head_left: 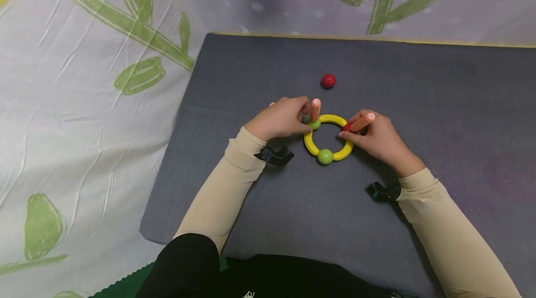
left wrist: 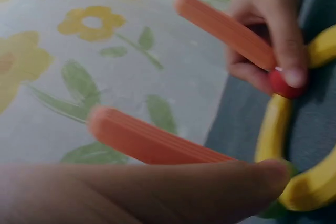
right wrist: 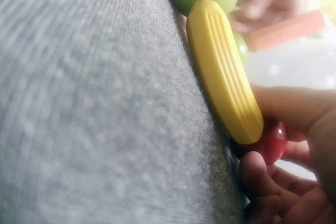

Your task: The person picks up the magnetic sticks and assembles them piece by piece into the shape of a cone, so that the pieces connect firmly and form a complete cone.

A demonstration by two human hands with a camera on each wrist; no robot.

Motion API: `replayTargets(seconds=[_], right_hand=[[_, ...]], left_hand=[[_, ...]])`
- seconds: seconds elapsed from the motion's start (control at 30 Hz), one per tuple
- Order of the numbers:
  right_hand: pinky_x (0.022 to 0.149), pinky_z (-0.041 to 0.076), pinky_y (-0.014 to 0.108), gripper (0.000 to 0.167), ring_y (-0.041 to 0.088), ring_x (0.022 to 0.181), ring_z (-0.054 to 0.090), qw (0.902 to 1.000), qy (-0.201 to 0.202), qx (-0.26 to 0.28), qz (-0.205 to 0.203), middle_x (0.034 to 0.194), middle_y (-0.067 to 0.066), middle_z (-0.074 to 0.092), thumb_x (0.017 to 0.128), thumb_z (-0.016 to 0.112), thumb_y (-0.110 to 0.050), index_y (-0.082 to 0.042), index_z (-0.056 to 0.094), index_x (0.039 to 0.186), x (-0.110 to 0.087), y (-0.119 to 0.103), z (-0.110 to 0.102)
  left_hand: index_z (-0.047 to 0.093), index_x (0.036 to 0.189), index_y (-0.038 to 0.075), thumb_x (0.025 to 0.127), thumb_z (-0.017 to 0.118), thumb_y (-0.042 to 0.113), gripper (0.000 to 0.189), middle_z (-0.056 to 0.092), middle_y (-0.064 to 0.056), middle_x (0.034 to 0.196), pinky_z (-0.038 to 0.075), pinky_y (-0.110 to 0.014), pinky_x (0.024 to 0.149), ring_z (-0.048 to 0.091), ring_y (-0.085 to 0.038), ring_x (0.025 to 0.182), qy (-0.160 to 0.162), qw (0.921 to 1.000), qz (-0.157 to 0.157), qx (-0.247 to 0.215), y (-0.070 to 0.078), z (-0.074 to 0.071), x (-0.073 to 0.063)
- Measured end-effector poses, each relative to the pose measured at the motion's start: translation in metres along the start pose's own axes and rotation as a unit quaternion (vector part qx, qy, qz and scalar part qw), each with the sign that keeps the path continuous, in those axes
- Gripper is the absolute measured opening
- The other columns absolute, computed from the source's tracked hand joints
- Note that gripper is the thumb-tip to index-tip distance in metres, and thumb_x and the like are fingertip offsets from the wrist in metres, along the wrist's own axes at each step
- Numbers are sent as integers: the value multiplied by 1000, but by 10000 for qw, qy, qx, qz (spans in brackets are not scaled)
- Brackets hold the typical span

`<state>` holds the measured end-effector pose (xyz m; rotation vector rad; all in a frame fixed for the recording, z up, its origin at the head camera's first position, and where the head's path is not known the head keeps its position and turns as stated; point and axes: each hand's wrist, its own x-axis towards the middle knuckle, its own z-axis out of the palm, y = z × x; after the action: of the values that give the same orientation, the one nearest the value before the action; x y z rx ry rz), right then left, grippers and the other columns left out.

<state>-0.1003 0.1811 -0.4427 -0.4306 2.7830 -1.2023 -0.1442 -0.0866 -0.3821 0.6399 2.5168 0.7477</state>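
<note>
Curved yellow bars [head_left: 311, 143] joined by balls form a ring on the dark table. My left hand [head_left: 281, 117] pinches the green ball [head_left: 315, 124] at the ring's upper left, where an orange rod [head_left: 316, 111] stands up. On the right side, my right hand [head_left: 378, 139] grips the red ball [right wrist: 275, 142], from which a second orange rod [head_left: 363, 122] sticks out at a slant. Another green ball [head_left: 325, 156] joins the bars at the near side. In the left wrist view, my thumb [left wrist: 247, 182] hides most of the left green ball.
A loose red ball [head_left: 328, 81] lies beyond the ring. The orange tip [head_left: 271, 103] of some piece shows behind my left hand, the rest hidden. A patterned cloth [head_left: 92, 149] hangs past the table's left edge.
</note>
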Motion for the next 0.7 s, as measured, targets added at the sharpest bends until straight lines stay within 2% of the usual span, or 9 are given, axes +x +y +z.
replayTargets(seconds=[0.07, 0.13, 0.2, 0.33, 0.43, 0.5, 0.57, 0.6, 0.7], right_hand=[[67, 42, 27, 30, 22, 80, 58, 10000, 12, -8, -11, 99, 12, 72, 89, 87, -27, -5, 71, 101, 0, -1, 0], [67, 42, 26, 30, 21, 79, 58, 10000, 29, -7, -6, 98, 11, 72, 88, 88, -27, -6, 71, 101, -1, -2, 1], [66, 43, 26, 30, 21, 78, 58, 10000, 26, -12, -29, 96, 11, 72, 87, 88, -27, -6, 71, 100, -1, -3, 1], [65, 44, 27, 33, 20, 75, 58, 9997, -172, -63, -133, 93, 10, 71, 86, 90, -30, -7, 71, 101, -2, -7, -1], [66, 46, 29, 39, 19, 75, 58, 9977, -649, -21, -177, 92, 6, 71, 84, 91, -33, -9, 71, 108, -3, -10, -7], [67, 47, 29, 42, 18, 76, 60, 9932, -1133, 184, -169, 92, 5, 70, 84, 91, -30, -9, 70, 114, -4, -11, -12], [68, 48, 27, 40, 17, 77, 61, 9854, -1627, 481, -150, 93, 5, 70, 87, 89, -22, -8, 69, 118, -4, -11, -17], [68, 49, 27, 37, 16, 78, 62, 9810, -1827, 635, -148, 93, 5, 69, 89, 87, -17, -7, 69, 119, -4, -11, -20], [74, 51, 24, 26, 14, 83, 64, 9740, -2061, 932, -105, 99, 7, 70, 95, 78, -5, -2, 69, 119, -4, -10, -24]], left_hand=[[60, 110, 13, 93, 81, 32, 33, 63, -1, 87, 45, -32, 74, 60, -16, 77, -149, 9996, -190, 143, -1, 5, 2], [58, 111, 14, 92, 82, 32, 35, 65, 0, 88, 44, -36, 88, 62, -15, 80, -205, 9993, -283, 105, -1, 10, 4], [57, 113, 15, 92, 82, 30, 36, 66, 1, 90, 37, -45, 103, 63, -15, 84, -189, 9992, -338, 25, -1, 13, 6], [55, 113, 16, 93, 80, 22, 33, 66, 0, 89, 29, -55, 109, 63, -16, 85, -123, 9989, -448, 5, -2, 16, 8], [55, 113, 16, 95, 75, 16, 27, 63, -2, 87, 41, -46, 97, 61, -18, 80, -20, 9993, -382, -19, -4, 16, 10], [55, 114, 17, 96, 71, 12, 24, 60, -2, 86, 40, -40, 91, 59, -18, 78, 68, 9996, -264, -16, -7, 16, 11], [57, 114, 16, 98, 67, 9, 20, 58, -3, 86, 43, -34, 78, 58, -18, 76, 149, 9999, 1, -53, -9, 17, 13], [58, 114, 15, 98, 66, 8, 19, 57, -4, 86, 43, -32, 76, 57, -18, 76, 185, 9997, 147, -51, -10, 18, 14], [62, 113, 13, 101, 64, 7, 14, 57, -4, 88, 43, -28, 72, 56, -18, 79, 242, 9978, 619, 16, -12, 21, 16]])
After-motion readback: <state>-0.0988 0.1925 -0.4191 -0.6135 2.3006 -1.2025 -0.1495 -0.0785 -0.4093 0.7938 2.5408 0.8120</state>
